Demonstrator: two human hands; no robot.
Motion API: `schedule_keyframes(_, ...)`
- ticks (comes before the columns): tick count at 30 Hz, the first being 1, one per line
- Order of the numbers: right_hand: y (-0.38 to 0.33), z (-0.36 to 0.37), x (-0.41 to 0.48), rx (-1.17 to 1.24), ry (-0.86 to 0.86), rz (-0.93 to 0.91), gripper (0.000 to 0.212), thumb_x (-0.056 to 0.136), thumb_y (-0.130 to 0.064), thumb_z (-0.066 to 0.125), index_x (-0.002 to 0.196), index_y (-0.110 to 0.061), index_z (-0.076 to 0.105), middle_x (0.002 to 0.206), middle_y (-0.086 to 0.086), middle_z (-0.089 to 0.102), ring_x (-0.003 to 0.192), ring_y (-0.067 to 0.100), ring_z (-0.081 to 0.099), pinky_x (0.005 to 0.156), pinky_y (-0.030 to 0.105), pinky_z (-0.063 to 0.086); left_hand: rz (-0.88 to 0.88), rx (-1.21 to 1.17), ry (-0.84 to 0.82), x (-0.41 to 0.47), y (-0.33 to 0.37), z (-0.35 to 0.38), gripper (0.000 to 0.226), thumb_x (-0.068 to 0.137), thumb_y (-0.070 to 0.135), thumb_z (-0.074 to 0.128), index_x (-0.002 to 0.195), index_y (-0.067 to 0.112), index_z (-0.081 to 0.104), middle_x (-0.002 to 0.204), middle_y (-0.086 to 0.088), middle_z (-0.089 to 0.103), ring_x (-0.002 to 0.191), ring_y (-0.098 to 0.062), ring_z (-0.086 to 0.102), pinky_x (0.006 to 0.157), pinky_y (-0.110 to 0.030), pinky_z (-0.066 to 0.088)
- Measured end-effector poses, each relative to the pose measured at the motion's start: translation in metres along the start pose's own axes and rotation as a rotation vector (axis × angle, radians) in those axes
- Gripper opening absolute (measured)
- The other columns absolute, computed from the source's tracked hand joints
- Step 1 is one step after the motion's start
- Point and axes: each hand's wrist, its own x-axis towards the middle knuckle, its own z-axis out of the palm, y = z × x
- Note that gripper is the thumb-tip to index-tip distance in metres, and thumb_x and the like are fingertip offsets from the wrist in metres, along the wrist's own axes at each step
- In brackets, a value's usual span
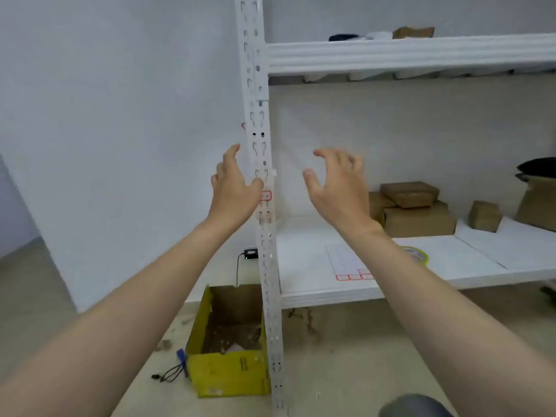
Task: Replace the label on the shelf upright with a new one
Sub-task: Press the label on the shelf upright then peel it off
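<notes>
Beside the label (265,195) on the upright (255,115), left hand (233,188) at 9 o'clock and right hand (337,188) at 3 hover loose-fingered, empty; next, probably, pinch its corner to peel.

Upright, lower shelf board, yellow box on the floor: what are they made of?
Upright: probably painted steel, matte white, going by the punched keyhole slots. Shelf board: looks like white laminated board, with a smooth top and thick edge. Yellow box: cardboard, yellow outside, brown inside, ragged flap edges.

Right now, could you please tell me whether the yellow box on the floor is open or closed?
Open: the yellow box shows its brown inside from above, with scraps lying at the bottom.
</notes>
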Motion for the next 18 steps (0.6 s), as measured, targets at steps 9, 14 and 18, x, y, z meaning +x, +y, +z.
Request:
schedule_keyframes(9,0.014,0.109,0.011,0.386,0.048,0.134,0.015,0.1,-0.026,0.064,0.115,-0.026,0.067,0.097,-0.023,0.066,0.07,0.006,0.065,0.067,0.028,0.059,0.012,-0.224,-0.336,0.058,-0.089,0.027,0.073,0.098,0.028,0.067,0.154,0.037,0.021,0.136,0.002,0.059,0.118,-0.018,0.067,0.107,-0.05,0.053)
schedule_keyframes(14,0.012,0.133,0.009,0.545,0.031,0.185,0.015,0.096,-0.027,0.072,0.111,-0.024,0.069,0.097,-0.018,0.07,0.072,0.016,0.071,0.065,0.04,0.063,0.051,-0.251,-0.262,0.062,-0.11,0.031,0.053,0.1,0.028,0.065,0.146,0.033,0.039,0.13,0.002,0.067,0.109,-0.016,0.073,0.101,-0.051,0.057)
schedule_keyframes(18,0.012,0.147,0.005,0.667,0.013,0.225,0.019,0.092,-0.028,0.077,0.108,-0.02,0.07,0.098,-0.009,0.072,0.073,0.023,0.073,0.062,0.046,0.064,0.089,-0.26,-0.186,0.064,-0.116,0.042,0.048,0.103,0.023,0.062,0.146,0.028,0.042,0.128,0.003,0.068,0.101,-0.013,0.076,0.093,-0.043,0.063)
